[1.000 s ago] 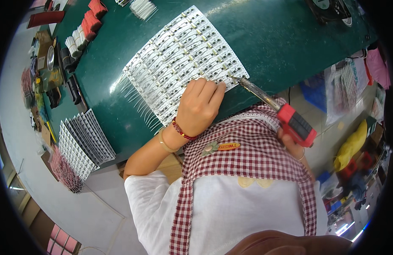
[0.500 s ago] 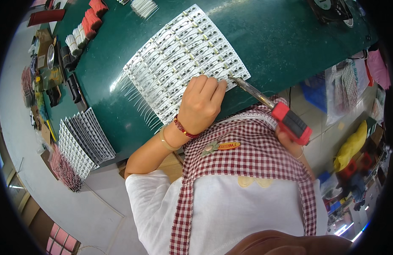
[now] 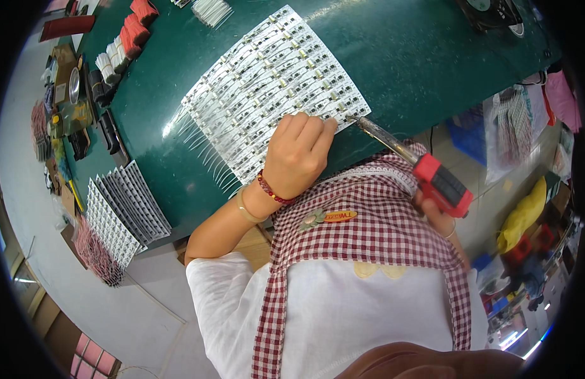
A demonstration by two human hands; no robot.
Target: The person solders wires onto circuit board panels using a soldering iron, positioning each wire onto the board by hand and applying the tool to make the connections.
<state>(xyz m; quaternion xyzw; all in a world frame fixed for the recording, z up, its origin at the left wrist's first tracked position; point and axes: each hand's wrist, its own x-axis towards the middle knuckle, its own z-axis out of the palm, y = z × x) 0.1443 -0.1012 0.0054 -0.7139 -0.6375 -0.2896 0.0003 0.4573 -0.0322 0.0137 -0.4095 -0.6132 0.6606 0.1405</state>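
Observation:
A white panel of small circuit boards point(image 3: 273, 82) lies slanted on the green table, with thin white wires point(image 3: 210, 158) sticking out past its left edge. My left hand point(image 3: 298, 151) rests on the panel's near edge, fingers bent and pressed together. Whatever they pinch is hidden beneath them. My right hand point(image 3: 436, 215) is closed around the red and black handle of a soldering iron point(image 3: 441, 184). The iron slants up to the left, its metal tip at the panel's near right corner, just right of my left fingertips. Whether the tip touches the panel I cannot tell.
More board panels point(image 3: 128, 205) stand stacked at the left table edge, beside red and white wires point(image 3: 99, 252). Wire bundles with red ends point(image 3: 137, 28) and white wires point(image 3: 211, 11) lie at the back. A black device point(image 3: 488, 12) sits back right; a blue bin point(image 3: 467, 136) is below.
My right hand and the soldering iron have shifted slightly right, the tip drawing a little away from my left fingers. My left hand and the panel have barely moved.

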